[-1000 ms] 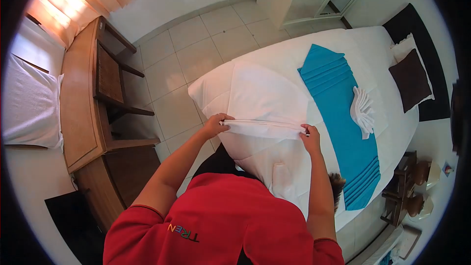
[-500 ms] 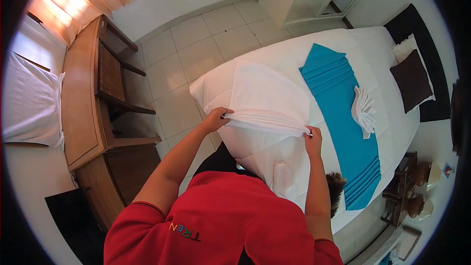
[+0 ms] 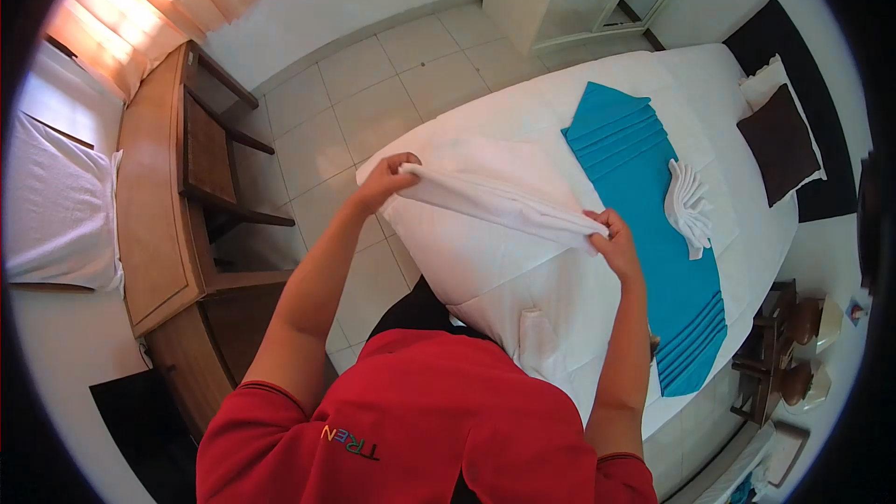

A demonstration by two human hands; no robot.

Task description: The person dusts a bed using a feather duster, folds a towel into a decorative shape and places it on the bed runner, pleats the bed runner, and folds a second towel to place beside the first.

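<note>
A white towel stretches between my two hands over the foot of the bed, its near edge gathered in narrow folds. My left hand pinches the towel's left end, while my right hand grips the right end beside the blue bed runner. The towel's far part lies on the white bedspread, and its outline there is hard to make out. A small folded white cloth rests on the bed near my body.
The turquoise bed runner carries a pleated white towel. A dark cushion leans by the headboard. To the left stand a wooden desk and a chair. A bedside table is at the right.
Both hands have lifted the towel's gathered edge. My left hand moved up and left, my right hand slightly right and up, and the edge now slants down to the right.
</note>
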